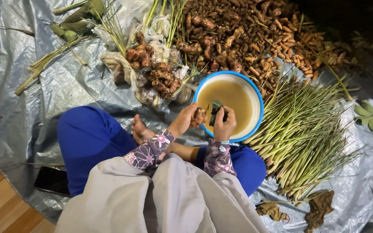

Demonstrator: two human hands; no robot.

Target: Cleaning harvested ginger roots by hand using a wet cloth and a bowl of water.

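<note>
- The left hand [183, 121] is closed around a knobbly brown root [198, 117], holding it at the near rim of the basin [255, 92].
- The right hand [224, 125] is clenched on a dark green scrubber [216, 113], just beside the root and over the basin's near edge.
- The basin is white with a blue rim and holds cloudy brown water [229, 97]. It sits on a grey tarp [26, 99] spread over the floor, right in front of the person's crossed legs in blue trousers [87, 138].
- A bare foot [140, 129] rests beside the left wrist, near the basin.
- Beyond the basin lies a big pile of roots [238, 30]; to its left are more roots in clear bags [152, 69]. A thick bundle of lemongrass [303, 129] lies to the right, touching the basin's side.
- A dark phone [52, 180] lies on the tarp's near edge by the left knee, where the wooden floor [5, 211] shows.
- Risks, as I judge them: the wet root could slip from the left hand and splash muddy water onto the clothes or the tarp.
- Both hands bear on the near rim, so a hard push might tip the basin toward the legs.
- The water is opaque; a dropped root would be hard to find in it.
- Spilled water could run along the tarp toward the phone.
- The lemongrass pressing on the basin could get soaked by slopped water.
</note>
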